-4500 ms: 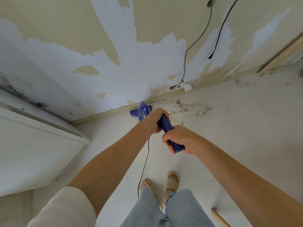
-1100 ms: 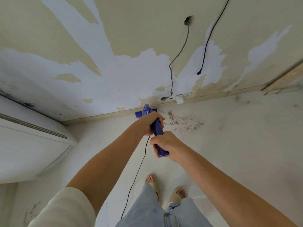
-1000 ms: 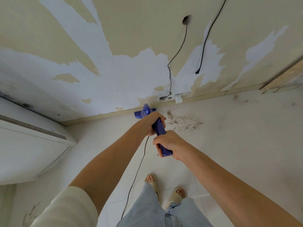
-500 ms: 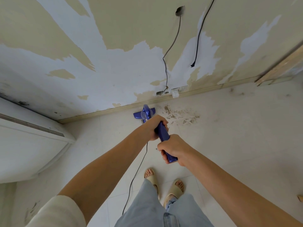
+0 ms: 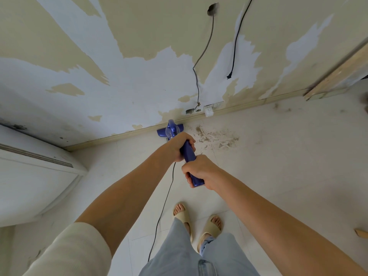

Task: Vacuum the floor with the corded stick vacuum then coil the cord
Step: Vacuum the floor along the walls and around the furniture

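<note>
The blue stick vacuum (image 5: 171,130) stands in front of me, its floor head against the skirting board. Both hands grip its blue handle (image 5: 189,153): my left hand (image 5: 180,145) higher up the shaft, my right hand (image 5: 201,171) at the handle's end. Most of the shaft is hidden behind my hands. The vacuum's black cord (image 5: 165,204) drops from below my left hand and trails back along the white tile floor (image 5: 278,166), passing left of my feet. A patch of brown dust and debris (image 5: 214,135) lies on the floor just right of the vacuum head.
A white air-conditioner unit (image 5: 33,180) stands at the left. A wall socket with a white plug block (image 5: 209,110) sits above the skirting. Two cables (image 5: 236,40) hang down the patchy wall. A wooden door frame (image 5: 338,76) is at right; a wooden piece (image 5: 361,233) lies at the right edge.
The vacuum head has slid forward until it meets the skirting board. Both hands keep their grip on the handle. My view has shifted slightly and my feet have moved.
</note>
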`<state>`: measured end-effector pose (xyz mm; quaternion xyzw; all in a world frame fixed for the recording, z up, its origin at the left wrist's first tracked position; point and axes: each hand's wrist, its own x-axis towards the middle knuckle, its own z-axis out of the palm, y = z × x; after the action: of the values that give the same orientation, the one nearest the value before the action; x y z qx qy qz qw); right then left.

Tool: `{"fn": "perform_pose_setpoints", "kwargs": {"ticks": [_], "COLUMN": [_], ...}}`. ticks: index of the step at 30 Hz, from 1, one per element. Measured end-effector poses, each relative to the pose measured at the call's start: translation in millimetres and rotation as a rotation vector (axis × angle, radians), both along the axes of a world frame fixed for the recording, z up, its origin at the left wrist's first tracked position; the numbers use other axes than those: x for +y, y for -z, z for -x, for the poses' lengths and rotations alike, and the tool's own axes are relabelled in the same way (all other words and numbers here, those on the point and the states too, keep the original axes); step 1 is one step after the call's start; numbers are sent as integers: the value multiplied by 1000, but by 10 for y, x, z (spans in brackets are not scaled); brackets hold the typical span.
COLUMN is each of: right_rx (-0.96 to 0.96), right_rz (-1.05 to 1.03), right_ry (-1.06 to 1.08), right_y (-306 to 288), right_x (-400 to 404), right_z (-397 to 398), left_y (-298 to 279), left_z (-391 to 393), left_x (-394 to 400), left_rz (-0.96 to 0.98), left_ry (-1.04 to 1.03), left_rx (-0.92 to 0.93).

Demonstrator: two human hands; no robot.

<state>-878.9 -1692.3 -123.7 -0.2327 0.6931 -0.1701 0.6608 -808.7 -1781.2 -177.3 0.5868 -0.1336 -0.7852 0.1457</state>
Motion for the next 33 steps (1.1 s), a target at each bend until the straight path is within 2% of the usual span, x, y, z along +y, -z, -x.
{"fn": "perform_pose_setpoints", "kwargs": {"ticks": [4, 8, 11, 22, 33], "right_rx": [-10, -36, -41, 48, 68], "right_rz": [3, 6, 25, -1, -10], "right_ry": [19, 157, 184, 125, 39], "right_y": [-47, -68, -105, -146, -267], "right_x": [-58, -66, -118, 91, -280], "right_z": [-9, -50, -55, 368, 713], "left_y": [-19, -31, -60, -57, -174], "left_z": [-20, 29, 45, 481, 781], "left_x": [-56, -130, -193, 7, -336], "left_rz": [3, 2, 12, -19, 21], "left_ry": [-7, 8, 1, 124, 184], "left_rx": [9, 13, 9, 58, 36]}}
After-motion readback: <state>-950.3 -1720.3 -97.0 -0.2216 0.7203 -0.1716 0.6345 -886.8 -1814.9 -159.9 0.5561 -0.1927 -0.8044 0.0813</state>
